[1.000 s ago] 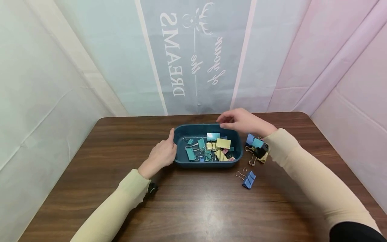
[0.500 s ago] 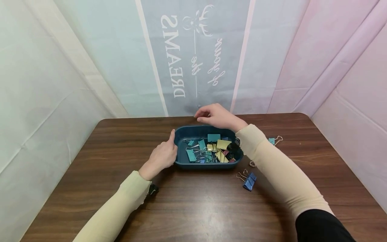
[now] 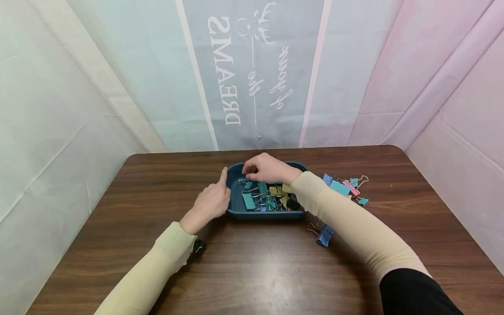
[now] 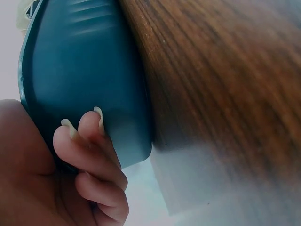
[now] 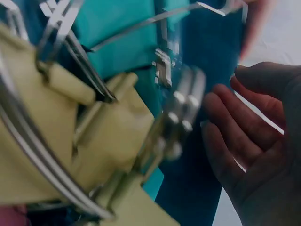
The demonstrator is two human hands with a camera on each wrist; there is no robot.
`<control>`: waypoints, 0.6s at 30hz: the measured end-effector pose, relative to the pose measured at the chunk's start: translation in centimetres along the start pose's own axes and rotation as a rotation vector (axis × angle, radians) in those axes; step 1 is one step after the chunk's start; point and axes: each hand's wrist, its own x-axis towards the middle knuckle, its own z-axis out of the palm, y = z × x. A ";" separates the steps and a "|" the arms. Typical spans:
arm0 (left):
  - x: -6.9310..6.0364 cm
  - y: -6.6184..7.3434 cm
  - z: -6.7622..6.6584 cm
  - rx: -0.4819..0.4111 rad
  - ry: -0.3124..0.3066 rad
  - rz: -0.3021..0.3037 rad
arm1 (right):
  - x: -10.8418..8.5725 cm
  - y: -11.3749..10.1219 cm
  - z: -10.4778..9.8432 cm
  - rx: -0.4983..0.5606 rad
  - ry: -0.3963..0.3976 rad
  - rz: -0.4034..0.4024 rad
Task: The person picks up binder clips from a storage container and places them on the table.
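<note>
A dark teal tray on the wooden table holds several teal, yellow and blue binder clips. My left hand is at its left end; in the left wrist view the left hand's fingers curl against the tray's outer wall. My right hand hangs over the tray's back left part, fingers bent, near a small teal clip. In the right wrist view, yellow clips lie close to the camera and the right hand shows nothing between its relaxed fingers.
Right of the tray is a pile with a teal clip, a pink clip and others, partly behind my right sleeve. A blue clip lies in front of that pile. Printed cloth hangs behind the table.
My right hand has moved left from the tray's back right side and come down over its left part. The left hand stays at the tray's left end.
</note>
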 end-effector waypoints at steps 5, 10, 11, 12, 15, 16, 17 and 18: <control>0.1 0.1 -0.1 0.013 0.003 0.001 | 0.2 -0.8 1.0 -0.092 -0.054 0.060; 0.2 0.2 -0.2 0.001 -0.001 -0.007 | 0.3 -1.2 1.6 -0.185 -0.119 0.114; 0.3 0.2 -0.3 -0.002 -0.002 -0.009 | 0.4 -1.2 1.6 -0.196 -0.125 0.121; 0.3 0.2 -0.3 -0.003 -0.003 -0.009 | 0.4 -1.2 1.6 -0.203 -0.127 0.127; 0.4 0.4 -0.4 0.001 -0.007 -0.009 | 0.4 -1.3 1.6 -0.222 -0.127 0.136; 0.4 0.4 -0.5 0.002 -0.008 -0.009 | 0.5 -1.3 1.6 -0.228 -0.127 0.139; 0.4 0.4 -0.5 0.002 -0.009 -0.008 | 0.5 -1.3 1.5 -0.231 -0.126 0.142; 0.4 0.4 -0.6 0.003 -0.010 -0.009 | 0.5 -1.2 1.5 -0.234 -0.124 0.145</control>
